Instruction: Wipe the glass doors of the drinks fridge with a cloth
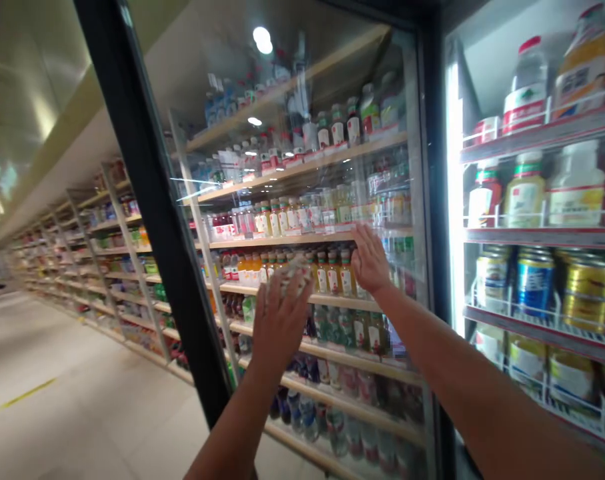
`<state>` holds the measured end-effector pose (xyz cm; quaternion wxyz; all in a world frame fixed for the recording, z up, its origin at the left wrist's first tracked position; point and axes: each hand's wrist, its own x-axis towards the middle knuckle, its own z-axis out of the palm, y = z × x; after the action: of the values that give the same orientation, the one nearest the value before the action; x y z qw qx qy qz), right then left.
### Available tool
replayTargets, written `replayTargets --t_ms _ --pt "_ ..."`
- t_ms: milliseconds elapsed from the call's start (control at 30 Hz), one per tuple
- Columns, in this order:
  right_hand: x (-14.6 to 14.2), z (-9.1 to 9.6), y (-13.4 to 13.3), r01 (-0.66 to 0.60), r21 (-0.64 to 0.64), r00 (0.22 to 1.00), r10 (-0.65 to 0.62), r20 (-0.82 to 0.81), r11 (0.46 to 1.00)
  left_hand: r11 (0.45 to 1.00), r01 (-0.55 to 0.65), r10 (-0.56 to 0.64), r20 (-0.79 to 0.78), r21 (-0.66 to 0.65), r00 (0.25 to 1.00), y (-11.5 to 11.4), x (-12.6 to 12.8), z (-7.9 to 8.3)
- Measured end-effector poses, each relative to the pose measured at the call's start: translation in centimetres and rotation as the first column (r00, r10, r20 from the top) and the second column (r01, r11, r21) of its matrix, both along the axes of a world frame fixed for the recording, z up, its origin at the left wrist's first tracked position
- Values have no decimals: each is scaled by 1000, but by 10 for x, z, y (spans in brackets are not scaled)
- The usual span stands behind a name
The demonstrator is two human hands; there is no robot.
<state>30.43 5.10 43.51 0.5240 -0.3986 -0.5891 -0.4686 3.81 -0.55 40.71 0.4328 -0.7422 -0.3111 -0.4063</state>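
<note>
A glass door [322, 60] with a dark frame [147, 200] stands swung out from a lit drinks cooler [542, 233]. My left hand [281, 317] is raised in front of the pane, fingers stretched upward and palm toward the glass. Against its fingers shows a pale, blurred patch that I cannot make out. Higher and to the right, my right hand [369, 261] is also flat to the pane with its fingers extended. Neither hand grips anything visible, and whether the palms touch the glass is hidden.
Through the glass, wooden shelves [282, 241] hold rows of bottles. Inside the cooler at right are bottles [526, 87] and cans [534, 283] on wire-fronted shelves. More stocked shelves [117, 247] run along the aisle at left, beside a pale floor [92, 413] with a yellow strip [29, 393].
</note>
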Motion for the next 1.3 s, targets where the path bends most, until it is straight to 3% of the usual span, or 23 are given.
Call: replayTargets --t_ms 67,133,200,300,367,433,533,600,700,833,900,967,1067,1133,1233,1300 --pt "0 0 1 0 -1 1000 0 3 1000 998 -70 70 169 -6 983 -2 -10 12" --pt "1 -1 2 4 -1 1000 -4 -1 1000 993 -110 115 283 -35 952 -5 -13 6" --pt "0 -1 3 16 -1 1000 -16 -11 1000 994 -91 105 265 -63 958 -8 -10 -19" --pt "-1 -1 5 36 8 999 -36 -12 999 995 -1 9 83 -96 996 -9 -3 -71" --pt "-4 -1 7 52 0 998 -52 -25 999 994 3 7 87 -108 996 -7 -2 -88" --pt "-6 -3 8 71 -22 996 -72 -58 997 991 -32 52 150 -133 987 -4 -5 -84" --pt "-10 -5 11 82 -57 992 -87 -96 995 985 -87 124 263 -149 957 -1 -8 -58" --pt "-11 -7 12 80 -71 991 -87 -101 994 983 -109 153 324 -150 934 -1 -5 -49" --pt "-12 -10 13 71 -65 992 -77 -97 995 978 -93 151 326 -187 933 0 7 -67" --pt "-12 -12 14 58 -19 994 -60 -93 998 987 10 14 149 -163 989 7 8 -102" --pt "-12 -13 14 58 -21 994 -60 -95 998 987 -14 42 175 -160 984 10 -2 -101" --pt "-13 -13 14 60 -33 993 -63 -100 998 983 -64 112 282 -173 953 11 -12 -90" --pt "-15 -14 15 61 -36 992 -64 -108 998 982 -82 146 410 -170 900 10 -14 -80" --pt "-15 -14 15 68 -18 991 -70 -111 998 983 -52 119 394 -176 911 8 -5 -90" --pt "-16 -14 16 79 15 992 -78 -99 997 983 14 31 238 -186 971 8 5 -112" --pt "-16 -14 16 83 24 993 -80 -89 996 985 8 29 205 -175 978 9 3 -116"
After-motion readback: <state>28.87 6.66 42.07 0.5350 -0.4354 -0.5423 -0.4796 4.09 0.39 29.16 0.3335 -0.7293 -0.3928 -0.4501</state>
